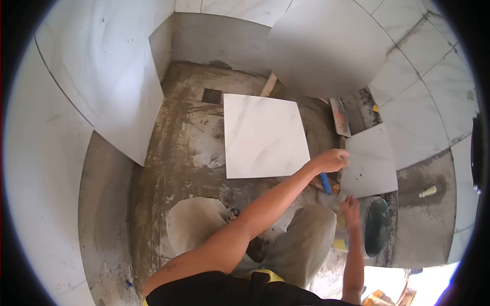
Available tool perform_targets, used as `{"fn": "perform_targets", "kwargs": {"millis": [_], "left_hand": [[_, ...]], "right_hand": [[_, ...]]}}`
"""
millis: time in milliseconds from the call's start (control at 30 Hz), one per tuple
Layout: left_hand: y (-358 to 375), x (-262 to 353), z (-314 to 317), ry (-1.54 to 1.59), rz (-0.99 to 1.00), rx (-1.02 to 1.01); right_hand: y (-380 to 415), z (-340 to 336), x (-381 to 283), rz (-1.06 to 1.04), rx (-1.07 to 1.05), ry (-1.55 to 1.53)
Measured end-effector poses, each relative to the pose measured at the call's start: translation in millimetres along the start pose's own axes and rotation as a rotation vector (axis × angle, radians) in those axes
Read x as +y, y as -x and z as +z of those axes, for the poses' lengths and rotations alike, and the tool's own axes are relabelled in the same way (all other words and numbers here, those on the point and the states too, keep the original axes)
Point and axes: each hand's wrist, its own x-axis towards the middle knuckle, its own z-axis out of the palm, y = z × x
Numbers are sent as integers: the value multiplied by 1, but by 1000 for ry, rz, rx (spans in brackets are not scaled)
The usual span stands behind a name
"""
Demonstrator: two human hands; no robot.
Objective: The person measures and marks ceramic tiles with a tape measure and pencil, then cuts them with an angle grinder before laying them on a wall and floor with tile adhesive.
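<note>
My left hand [333, 160] reaches across to the right, its fingers curled together near the left edge of a pale marbled tile [368, 160]. What it holds, if anything, is too small to make out. Lower down, my right hand [350, 210] is blurred beside the rim of a bucket [376, 227], close to the tile's lower edge; its fingers are smeared. A blue handle [325, 183] lies just below my left hand. Left of that hand, a large white square tile [265, 136] rests on the rough floor.
Marbled tiles [429, 112] cover the walls on both sides. A trowel [339, 117] leans behind the right tile. A dark square drain [212, 96] sits in the floor [178, 132]. A small pale object [427, 192] is at the right. My bent knees are in front.
</note>
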Motion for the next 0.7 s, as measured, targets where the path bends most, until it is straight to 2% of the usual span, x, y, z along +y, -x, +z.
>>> {"fn": "perform_targets", "kwargs": {"millis": [33, 67, 100, 133, 200, 233, 267, 300, 333, 367, 400, 433, 467, 533, 600, 633, 667, 700], "left_hand": [[0, 2, 4, -19, -71, -73], [4, 13, 5, -3, -56, -92], [10, 33, 4, 300, -178, -142], [16, 52, 2, 600, -307, -191], [23, 82, -14, 1109, -67, -59], [29, 100, -26, 1231, 46, 65], [35, 112, -42, 1346, 161, 198], [35, 111, -62, 1460, 314, 206], [36, 108, -83, 1565, 470, 216], [40, 107, -102, 1440, 521, 435], [48, 106, -118, 1300, 560, 645], [63, 114, -132, 1157, 492, 849], [77, 122, -147, 1002, 421, 1040], [89, 108, -186, 783, 501, 1174], [123, 128, -196, 907, 565, 1197], [132, 124, -205, 892, 570, 1209], [139, 118, -215, 734, 651, 1301], [146, 113, -225, 565, 729, 1387]], "right_hand": [[5, -7, -67, -142, 102, -173], [-9, -23, -109, -303, 54, -201], [-5, -31, -173, -289, -12, -182], [-17, -35, -209, -391, -25, -158], [-42, -39, -275, -449, -72, 118], [-46, -28, -315, -493, -95, 246], [-53, -17, -344, -626, -122, 381], [-66, -3, -367, -764, -153, 516], [-86, 10, -384, -993, -100, 679], [-105, 25, -396, -1215, -41, 836], [-107, 42, -424, -978, -233, 750], [-109, 59, -453, -735, -411, 653], [-130, 74, -470, -910, -400, 788], [-130, 115, -499, -691, -431, 539], [-138, 161, -531, -541, -509, 473], [-169, 191, -541, -659, -493, 612], [-194, 220, -547, -782, -473, 746], [-179, 234, -551, -795, -509, 644]]}}
